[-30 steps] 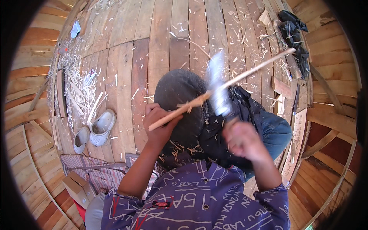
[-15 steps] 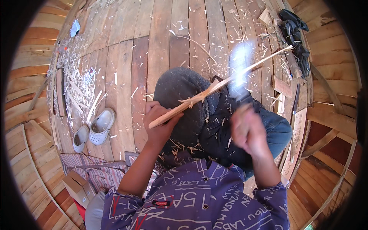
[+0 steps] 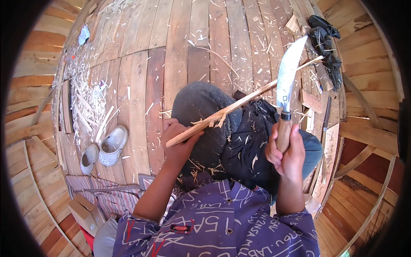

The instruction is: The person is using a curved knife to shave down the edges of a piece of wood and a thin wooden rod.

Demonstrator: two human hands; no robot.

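Observation:
A long, roughly split wooden stick (image 3: 242, 102) slants up to the right across my raised knee, with curled slivers hanging from its middle. My left hand (image 3: 179, 136) is wrapped round the stick's thick lower end. In my right hand (image 3: 286, 147) is a machete (image 3: 287, 75), gripped by its brown wooden handle, its broad shiny blade pointing up and away. The blade passes in front of the stick's far part in this view; whether they touch I cannot tell. Wood slivers lie on my dark trousers (image 3: 244, 141).
Shavings litter the plank floor (image 3: 180, 60) and heap up on the left. A pair of pale clogs (image 3: 113, 145) stands left, above a striped cloth (image 3: 102, 190) and a cardboard box (image 3: 87, 213). Black plastic bags (image 3: 324, 40) and wood offcuts (image 3: 314, 102) lie along the right edge.
The machete, blurred with motion before, now shows sharply, its blade further right and tilted rightward. My right hand has turned. Slivers on the stick now hang lower; my left hand has barely moved.

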